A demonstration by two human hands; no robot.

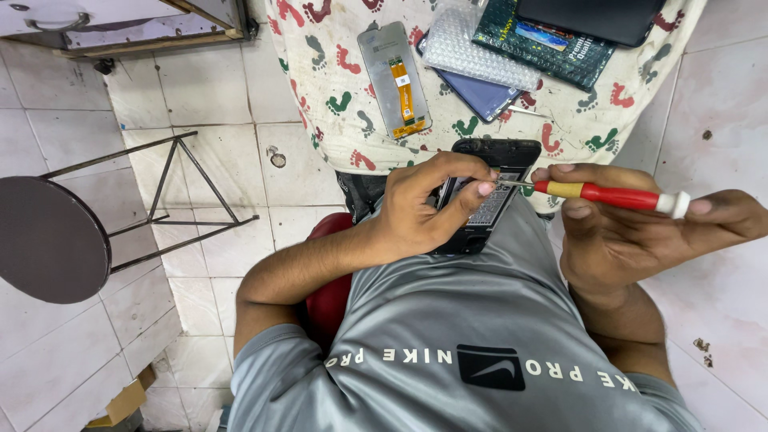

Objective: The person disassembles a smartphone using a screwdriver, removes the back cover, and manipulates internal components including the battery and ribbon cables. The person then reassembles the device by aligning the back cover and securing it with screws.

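My left hand (432, 204) grips an opened black phone body (490, 188) held over my lap, thumb and fingers wrapped round its left side. My right hand (632, 232) holds a red and yellow screwdriver (612, 194) level, its metal tip touching the phone's exposed inside near my left thumb. A detached phone screen panel with an orange flex cable (396, 80) lies face down on the footprint-patterned cloth (336, 64) just beyond the phone.
On the cloth lie a bubble-wrap sheet (476, 40), a dark blue flat part (480, 96), a green printed packet (552, 44) and a black device (596, 16). A round dark stool with metal legs (48, 240) stands at the left on the white tiled floor (216, 168).
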